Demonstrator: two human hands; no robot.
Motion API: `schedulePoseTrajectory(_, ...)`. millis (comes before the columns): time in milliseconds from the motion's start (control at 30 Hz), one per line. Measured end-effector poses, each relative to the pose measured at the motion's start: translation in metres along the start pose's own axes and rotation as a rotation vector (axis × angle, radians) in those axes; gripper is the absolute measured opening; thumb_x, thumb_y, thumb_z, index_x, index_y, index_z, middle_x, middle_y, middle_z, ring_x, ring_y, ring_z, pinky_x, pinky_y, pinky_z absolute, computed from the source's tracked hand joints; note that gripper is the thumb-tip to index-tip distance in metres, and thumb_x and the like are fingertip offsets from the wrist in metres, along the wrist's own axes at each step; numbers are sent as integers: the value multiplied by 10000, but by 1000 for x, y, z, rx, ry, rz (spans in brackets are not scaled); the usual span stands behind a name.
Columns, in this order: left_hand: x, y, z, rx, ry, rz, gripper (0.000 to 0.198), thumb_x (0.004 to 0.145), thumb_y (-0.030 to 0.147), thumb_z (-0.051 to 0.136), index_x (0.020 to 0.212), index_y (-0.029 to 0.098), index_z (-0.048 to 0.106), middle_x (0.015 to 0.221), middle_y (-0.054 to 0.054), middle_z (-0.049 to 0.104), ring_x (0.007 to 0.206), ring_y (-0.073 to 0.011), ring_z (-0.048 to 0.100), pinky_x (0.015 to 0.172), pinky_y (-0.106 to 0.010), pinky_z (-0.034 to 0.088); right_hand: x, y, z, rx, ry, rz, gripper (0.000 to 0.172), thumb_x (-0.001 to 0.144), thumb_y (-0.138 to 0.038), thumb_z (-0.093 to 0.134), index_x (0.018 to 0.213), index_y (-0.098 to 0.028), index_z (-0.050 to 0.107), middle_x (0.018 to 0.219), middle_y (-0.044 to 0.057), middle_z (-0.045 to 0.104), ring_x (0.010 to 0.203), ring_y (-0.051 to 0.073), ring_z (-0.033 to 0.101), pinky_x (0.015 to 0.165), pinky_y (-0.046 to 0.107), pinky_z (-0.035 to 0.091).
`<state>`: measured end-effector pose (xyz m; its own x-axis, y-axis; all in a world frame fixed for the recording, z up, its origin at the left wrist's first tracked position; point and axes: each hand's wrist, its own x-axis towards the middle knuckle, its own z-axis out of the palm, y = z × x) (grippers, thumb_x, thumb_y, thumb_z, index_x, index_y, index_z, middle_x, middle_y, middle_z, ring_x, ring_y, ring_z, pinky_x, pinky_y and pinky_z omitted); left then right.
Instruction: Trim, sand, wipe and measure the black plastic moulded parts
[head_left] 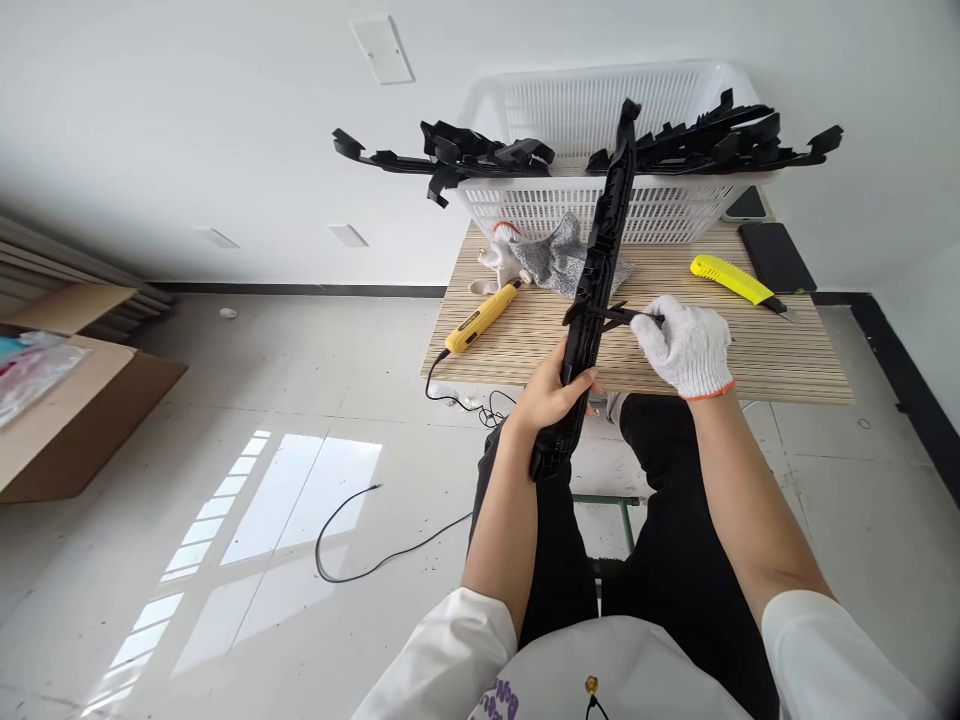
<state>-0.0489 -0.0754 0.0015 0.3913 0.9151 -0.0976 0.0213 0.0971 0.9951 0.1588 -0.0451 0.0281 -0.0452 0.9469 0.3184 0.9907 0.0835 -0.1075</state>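
Observation:
My bare left hand [549, 392] is wrapped round the lower part of a long black plastic trim piece [598, 255], which slants up and away over the table's front edge. In a white knitted glove with an orange cuff, my right hand [684, 345] pinches a thin black plastic strip [621, 314]. The strip's far end meets the trim piece at mid-length; whether it is joined there I cannot tell. Left of the trim piece, a yellow corded hand tool [482, 318] lies on the table. A yellow utility knife [731, 278] with its blade out lies beyond my right hand.
On the wooden table [795, 365] stands a white plastic basket [517, 205], with several black trim pieces [705, 145] across its rim. Grey and white gloves [559, 258] lie before it. A black phone [777, 257] is at right. A cable [360, 577] and a cardboard box [97, 420] are left.

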Motion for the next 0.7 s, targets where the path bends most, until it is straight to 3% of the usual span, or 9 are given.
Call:
schedulePoseTrajectory(100, 0, 2, -3, -52, 16, 0, 402, 864, 440, 614, 1161, 221, 455, 730, 32, 632, 460, -158, 641, 457, -286, 527, -1, -5, 0, -37, -96, -24, 539, 898, -585, 386, 1064, -157, 666, 729, 107, 692, 654, 263, 621, 576, 313, 268)
schedulePoseTrajectory(300, 3, 3, -6, -69, 17, -8, 377, 864, 431, 607, 1134, 225, 442, 740, 24, 630, 469, -153, 642, 454, -273, 525, 7, 1, -5, -153, -184, -79, 472, 910, -427, 354, 1154, -145, 642, 701, 135, 678, 632, 287, 621, 556, 319, 256)
schedulePoseTrajectory(467, 5, 3, -5, -91, -12, 3, 319, 860, 408, 609, 1051, 222, 435, 738, 30, 634, 462, -151, 643, 443, -265, 518, 13, 4, -22, -217, -213, -135, 516, 918, -465, 316, 997, -129, 700, 704, 167, 665, 655, 306, 618, 547, 338, 267)
schedulePoseTrajectory(700, 4, 4, -7, -105, 1, 17, 339, 864, 420, 612, 1081, 226, 438, 717, 40, 625, 457, -153, 643, 444, -267, 524, 15, -7, -35, -228, -230, -84, 460, 885, -467, 378, 866, -145, 707, 677, 158, 636, 678, 298, 608, 562, 342, 273)
